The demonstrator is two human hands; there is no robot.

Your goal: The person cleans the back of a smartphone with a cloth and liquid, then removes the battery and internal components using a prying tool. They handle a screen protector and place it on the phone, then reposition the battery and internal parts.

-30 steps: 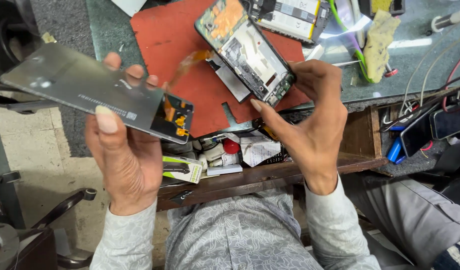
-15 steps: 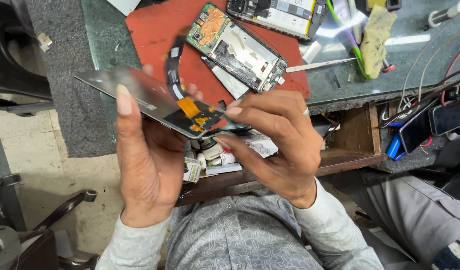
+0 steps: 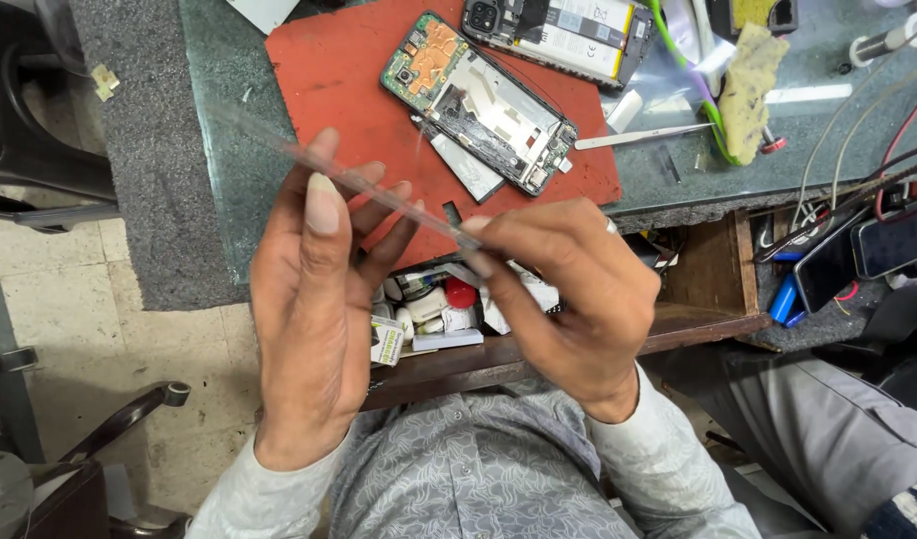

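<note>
1. The left hand (image 3: 314, 309) grips a thin phone display panel (image 3: 374, 193), seen almost edge-on as a narrow blurred strip; thumb and fingertips pinch its near-middle stretch.
2. The right hand (image 3: 568, 294) pinches the panel's lower end, fingertips closed on it near the centre of the view, just above the open drawer (image 3: 713, 269).
3. The panel's long axis runs from about ten o'clock, over the green tabletop (image 3: 219, 150), down to about four o'clock, where the right hand meets it. Both hands touch it; the left holds more of its length, the right only the tip.
4. The panel sits between the hands, raised above the red work mat (image 3: 339, 80), not resting on it.
5. At twelve to one o'clock from the hands, well apart, an opened phone body (image 3: 478, 100) lies on the mat with its circuit board exposed, long axis also ten-to-four, roughly parallel to the panel.
6. A second opened phone (image 3: 558, 30) lies beyond it, at one o'clock.
</note>
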